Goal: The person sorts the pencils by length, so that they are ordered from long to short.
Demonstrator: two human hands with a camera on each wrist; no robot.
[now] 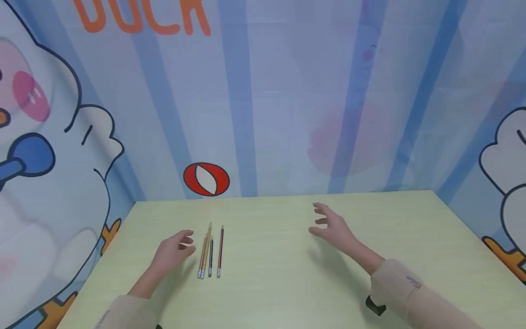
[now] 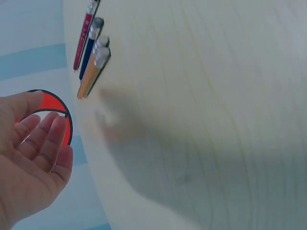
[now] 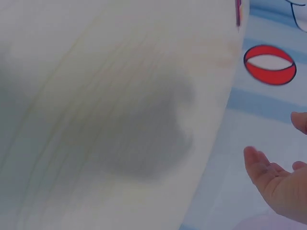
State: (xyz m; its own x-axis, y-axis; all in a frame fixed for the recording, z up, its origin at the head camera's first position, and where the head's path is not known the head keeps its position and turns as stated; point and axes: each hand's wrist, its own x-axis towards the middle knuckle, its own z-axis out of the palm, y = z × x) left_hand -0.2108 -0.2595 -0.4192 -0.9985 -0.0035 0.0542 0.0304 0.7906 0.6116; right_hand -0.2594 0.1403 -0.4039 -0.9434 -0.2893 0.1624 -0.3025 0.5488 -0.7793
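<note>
Several pencils lie side by side on the table, left of its middle. Among them are a dark red pencil [image 1: 221, 251], a dark blue pencil [image 1: 211, 257] and yellow pencils [image 1: 203, 256], their eraser ends toward the person. Just left of the pencils hovers my left hand [image 1: 172, 249], fingers loosely bent and nothing in them. In the left wrist view the left hand [image 2: 36, 153] shows a bare palm. My right hand [image 1: 332, 227] is held above the table on the right, fingers spread and relaxed, holding nothing. Its fingertips [image 3: 250, 153] show at the edge of the right wrist view.
The pale yellow table [image 1: 271, 292] reaches back to a blue striped backdrop [image 1: 279, 114] printed with cartoon figures and a red-and-white ball [image 1: 190, 179]. Backdrop walls also flank the table left and right. A black band [image 1: 376, 306] shows below the right sleeve [image 1: 402, 283].
</note>
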